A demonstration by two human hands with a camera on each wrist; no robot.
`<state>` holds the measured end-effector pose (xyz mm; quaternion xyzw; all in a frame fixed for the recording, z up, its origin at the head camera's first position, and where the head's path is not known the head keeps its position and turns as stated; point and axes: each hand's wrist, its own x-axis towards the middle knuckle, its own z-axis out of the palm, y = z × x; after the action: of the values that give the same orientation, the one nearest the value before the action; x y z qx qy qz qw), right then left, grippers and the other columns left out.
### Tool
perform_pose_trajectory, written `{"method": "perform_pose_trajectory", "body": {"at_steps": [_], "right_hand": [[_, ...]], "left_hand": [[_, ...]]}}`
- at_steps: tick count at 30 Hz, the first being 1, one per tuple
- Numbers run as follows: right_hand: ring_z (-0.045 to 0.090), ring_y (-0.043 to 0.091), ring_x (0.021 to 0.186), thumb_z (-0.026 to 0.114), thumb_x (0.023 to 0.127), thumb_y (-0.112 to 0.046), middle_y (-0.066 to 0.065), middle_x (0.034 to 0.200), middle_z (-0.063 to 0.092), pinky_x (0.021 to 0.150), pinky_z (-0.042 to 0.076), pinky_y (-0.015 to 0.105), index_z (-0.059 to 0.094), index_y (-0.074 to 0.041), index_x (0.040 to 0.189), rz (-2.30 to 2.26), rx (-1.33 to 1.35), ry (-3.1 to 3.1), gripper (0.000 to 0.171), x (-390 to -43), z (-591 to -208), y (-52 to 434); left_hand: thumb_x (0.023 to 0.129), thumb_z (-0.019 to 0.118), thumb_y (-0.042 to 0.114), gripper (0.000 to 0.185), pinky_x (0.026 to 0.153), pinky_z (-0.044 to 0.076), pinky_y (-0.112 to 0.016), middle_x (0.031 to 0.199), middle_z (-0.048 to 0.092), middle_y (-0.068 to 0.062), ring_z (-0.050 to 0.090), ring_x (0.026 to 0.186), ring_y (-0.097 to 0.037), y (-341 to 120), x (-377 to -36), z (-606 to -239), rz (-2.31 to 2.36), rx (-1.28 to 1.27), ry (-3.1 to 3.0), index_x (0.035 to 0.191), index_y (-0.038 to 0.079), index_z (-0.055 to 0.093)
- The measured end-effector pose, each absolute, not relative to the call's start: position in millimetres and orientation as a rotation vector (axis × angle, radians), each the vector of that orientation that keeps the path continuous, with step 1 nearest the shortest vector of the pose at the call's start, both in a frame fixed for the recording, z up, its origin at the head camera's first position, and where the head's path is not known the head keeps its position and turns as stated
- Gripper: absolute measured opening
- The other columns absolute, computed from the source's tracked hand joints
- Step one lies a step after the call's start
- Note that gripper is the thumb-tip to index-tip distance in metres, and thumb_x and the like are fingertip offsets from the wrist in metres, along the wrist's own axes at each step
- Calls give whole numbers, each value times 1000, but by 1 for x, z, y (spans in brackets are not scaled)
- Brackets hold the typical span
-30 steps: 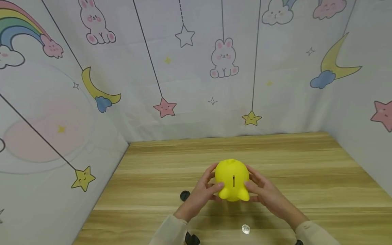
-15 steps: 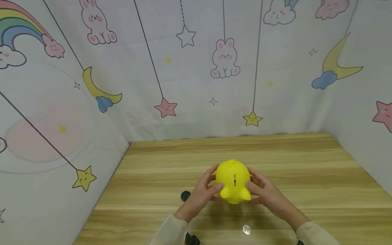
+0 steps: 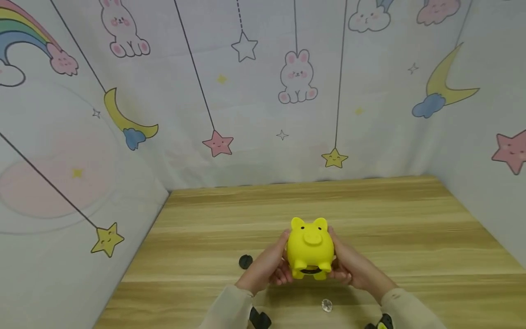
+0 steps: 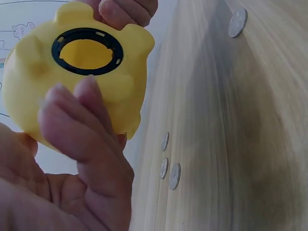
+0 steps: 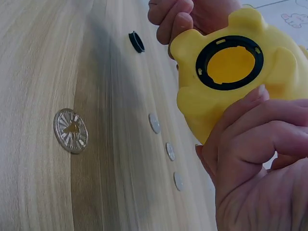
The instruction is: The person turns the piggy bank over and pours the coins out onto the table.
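Both hands hold a yellow piggy bank (image 3: pixel 311 251) over the table. Its snout, eyes and ears face the head camera. Fingers of my left hand (image 3: pixel 269 265) curl round one side, and my right hand (image 3: pixel 354 266) grips the other. Underneath, the wrist views show a round hole in the belly with a black ring (image 5: pixel 204 53) set in it and no plug in the opening. On the table nearer me lies a silvery coin (image 3: pixel 327 305). Three more coins (image 4: pixel 174 176) show in the wrist views, though the head view does not reveal them.
A round black plug (image 3: pixel 245 262) lies on the wooden table (image 3: pixel 205 219) beside my left wrist. White cloth walls (image 3: pixel 263 109) printed with stars, moons and rabbits enclose the back and sides.
The piggy bank has tipped in my hands: the coin slot faced the head camera before, and now the pig's face and feet show. Both hands have turned with it.
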<state>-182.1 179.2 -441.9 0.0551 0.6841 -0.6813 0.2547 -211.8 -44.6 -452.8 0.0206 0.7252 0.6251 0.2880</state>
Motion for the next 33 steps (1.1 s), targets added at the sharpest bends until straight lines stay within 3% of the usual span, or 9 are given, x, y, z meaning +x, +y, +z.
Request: {"method": "perform_pose_trajectory", "body": {"at_steps": [2,6,12,15,19,26,33], "right_hand": [[33,3,40,21,92,-80,2,58,52,39,28,14,56,-4,98,-1846,150,1874,84,-182,-442,178],[38,6,42,23,92,-79,5,63,54,40,31,15,50,0,114,-1848,180,1939,86,-183,-442,176],[60,19,63,29,98,-71,14,93,61,45,46,22,45,-1,134,-1886,148,2002,79,-183,-444,179],[66,29,78,33,101,-64,17,112,58,51,55,31,38,1,143,-1933,77,1999,77,-183,-445,181],[68,33,88,39,104,-56,23,129,48,59,59,42,25,3,151,-2021,-14,1944,77,-183,-444,182],[67,32,94,40,107,-44,29,148,34,68,59,50,15,0,155,-2081,-131,1858,70,-182,-444,182],[66,34,98,41,108,-40,31,144,37,73,57,53,9,-1,157,-2088,-174,1856,71,-180,-446,182]], "left_hand": [[84,34,86,88,39,41,-19,60,63,-9,49,41,-11,-46,-211,-453,1660,50,1943,86,2,62],[88,33,83,84,42,45,-21,67,64,-9,52,47,-13,-47,-212,-454,1659,53,1953,92,4,62],[98,35,69,69,53,56,-30,95,61,-10,64,75,-27,-49,-214,-454,1731,171,1989,113,8,61],[99,37,66,66,58,58,-36,110,56,-11,62,90,-34,-51,-215,-454,1779,253,1977,135,13,53],[100,39,63,68,64,59,-41,125,51,-9,58,96,-32,-52,-216,-454,1818,339,1960,154,23,35],[101,42,59,64,70,57,-43,122,55,-9,58,95,-26,-54,-218,-457,1842,403,1993,154,23,33],[102,43,56,61,72,57,-41,121,55,-8,57,98,-25,-56,-218,-459,1854,438,1990,151,21,37]]}}
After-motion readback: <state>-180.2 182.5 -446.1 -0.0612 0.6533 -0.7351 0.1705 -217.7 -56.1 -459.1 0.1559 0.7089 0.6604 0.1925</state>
